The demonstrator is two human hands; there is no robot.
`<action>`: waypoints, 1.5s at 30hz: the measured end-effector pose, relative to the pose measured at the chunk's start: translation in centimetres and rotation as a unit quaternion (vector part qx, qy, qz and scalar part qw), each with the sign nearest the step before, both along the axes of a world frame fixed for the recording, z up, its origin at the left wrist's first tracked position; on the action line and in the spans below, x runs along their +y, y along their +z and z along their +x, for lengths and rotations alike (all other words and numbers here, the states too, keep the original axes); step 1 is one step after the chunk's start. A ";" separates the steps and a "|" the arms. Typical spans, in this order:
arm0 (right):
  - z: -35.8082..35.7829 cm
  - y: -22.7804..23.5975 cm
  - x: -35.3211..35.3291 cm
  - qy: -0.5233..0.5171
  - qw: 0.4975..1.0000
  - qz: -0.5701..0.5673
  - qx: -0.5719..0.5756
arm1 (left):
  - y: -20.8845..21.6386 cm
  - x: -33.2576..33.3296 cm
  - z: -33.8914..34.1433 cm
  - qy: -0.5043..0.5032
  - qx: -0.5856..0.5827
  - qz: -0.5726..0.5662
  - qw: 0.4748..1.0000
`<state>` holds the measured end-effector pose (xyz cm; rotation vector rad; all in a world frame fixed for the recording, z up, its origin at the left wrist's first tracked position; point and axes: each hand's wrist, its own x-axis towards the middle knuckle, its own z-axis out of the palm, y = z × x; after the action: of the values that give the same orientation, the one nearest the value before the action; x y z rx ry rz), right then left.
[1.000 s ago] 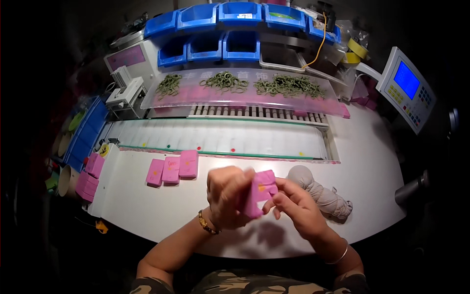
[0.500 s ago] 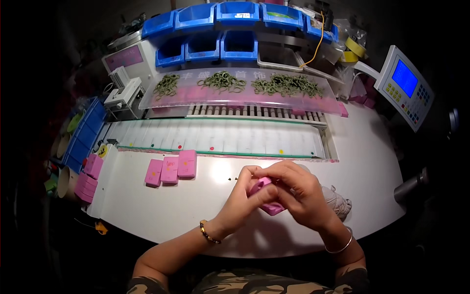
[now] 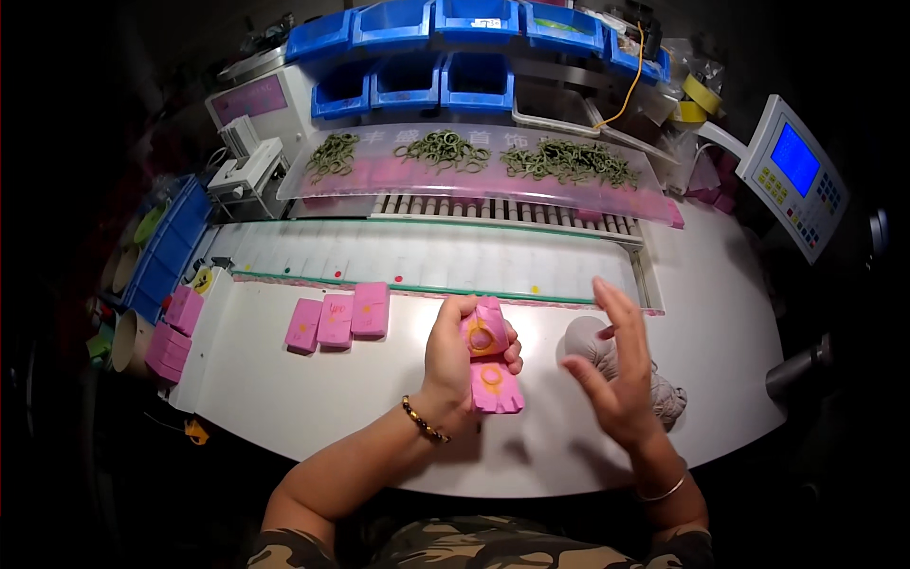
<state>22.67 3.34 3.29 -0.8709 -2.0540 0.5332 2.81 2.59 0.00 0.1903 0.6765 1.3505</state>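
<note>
My left hand point(image 3: 445, 365) is closed around a pink rubber mould point(image 3: 498, 396) over the table's front middle. Its two halves are spread apart, and yellow ring outlines show on their inner faces. To the right of it, my right hand point(image 3: 616, 379) hangs in the air with fingers spread and nothing in them. Under and behind that hand lie a round grey pad point(image 3: 582, 339) and a bundled grey cloth point(image 3: 671, 406), partly hidden. Three closed pink moulds point(image 3: 336, 321) stand side by side to the left of my left hand.
A translucent tray point(image 3: 455, 185) with several piles of green rings lies beyond a white sectioned strip point(image 3: 427, 256). Blue bins point(image 3: 479, 81) rise behind it. At right stands a control panel point(image 3: 794, 175); at left are a small machine point(image 3: 248, 175) and stacked pink moulds point(image 3: 169, 351).
My right hand has let go of the mould, moved right and spread its fingers. The mould is now folded apart in my left hand, showing its inner faces. The view has shifted slightly.
</note>
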 end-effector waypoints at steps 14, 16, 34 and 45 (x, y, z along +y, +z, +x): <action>1.7 4.4 -0.1 -0.158 0.933 0.281 -0.163 | -1.3 0.0 0.4 -0.032 0.104 -0.005 0.994; -0.6 6.6 -1.9 -0.175 0.917 0.309 -0.183 | -0.9 -0.1 0.4 -0.022 0.099 -0.002 0.995; -0.9 1.6 -2.5 0.002 0.895 0.258 -0.363 | -2.6 -0.8 -0.5 0.104 0.231 0.170 0.952; 0.9 1.4 0.2 -0.077 0.927 0.121 -0.347 | 0.6 -0.8 0.2 -0.022 0.000 0.076 0.997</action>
<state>23.58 3.51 4.68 -1.1661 -2.5712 -0.1561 3.00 1.77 0.62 0.3265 0.5668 1.3595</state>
